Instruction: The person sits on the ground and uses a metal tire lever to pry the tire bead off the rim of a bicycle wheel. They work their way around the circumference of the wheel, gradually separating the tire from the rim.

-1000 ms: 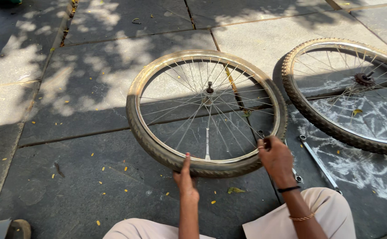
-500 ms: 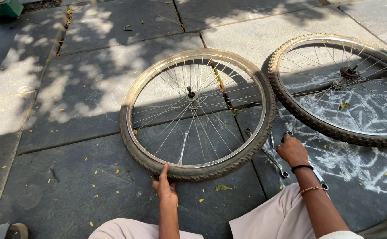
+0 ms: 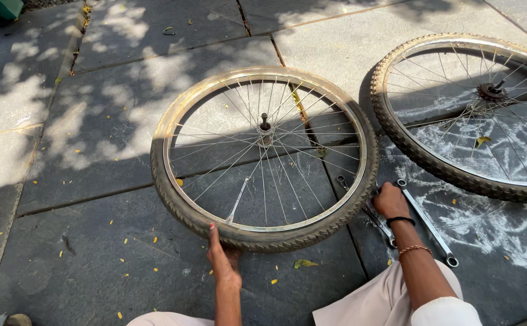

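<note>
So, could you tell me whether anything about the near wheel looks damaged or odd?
Yes: one spoke in the near bicycle wheel hangs loose at the lower left, slanting across its neighbours. The left hand steadies the tyre.

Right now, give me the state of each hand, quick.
Left hand: open, fingers against the tyre of the near bicycle wheel.
Right hand: on the ground by the spanners at the wheel's edge; grip cannot be told.

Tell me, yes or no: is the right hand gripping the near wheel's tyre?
No, the right hand reaches to spanners on the ground beside the tyre.
</note>
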